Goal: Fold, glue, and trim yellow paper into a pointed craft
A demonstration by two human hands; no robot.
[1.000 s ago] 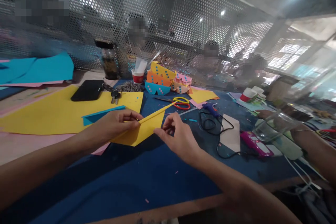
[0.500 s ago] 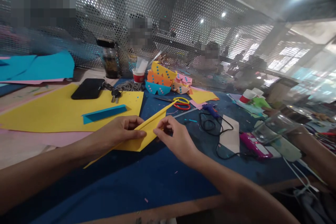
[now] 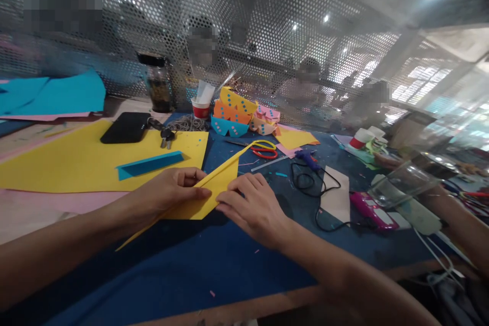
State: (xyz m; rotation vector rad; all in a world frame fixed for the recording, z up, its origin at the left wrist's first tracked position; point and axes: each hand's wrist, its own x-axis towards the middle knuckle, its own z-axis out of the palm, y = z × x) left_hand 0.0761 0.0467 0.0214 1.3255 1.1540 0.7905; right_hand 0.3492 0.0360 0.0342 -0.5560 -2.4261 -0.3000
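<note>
A folded yellow paper (image 3: 214, 186) lies low over the blue table top (image 3: 198, 265), its long crease running toward the scissors. My left hand (image 3: 171, 191) pinches the paper's left part between thumb and fingers. On the paper's lower right edge my right hand (image 3: 248, 206) rests with curled fingers pressed down. A narrow strip of the paper trails out under my left forearm.
A big yellow sheet (image 3: 76, 163) with a blue folded strip (image 3: 148, 164), a black phone (image 3: 126, 127) and keys (image 3: 166, 136) lies at left. Yellow-and-red scissors (image 3: 263, 148), coloured paper boats (image 3: 240, 114), a glue gun with cord (image 3: 307, 160) and a pink tool (image 3: 372, 211) lie beyond. Another person's arm (image 3: 458, 219) is at right.
My right hand has come down from pinching the paper's edge to pressing on its lower right. The paper has sunk lower and flatter; my left hand keeps its pinch.
</note>
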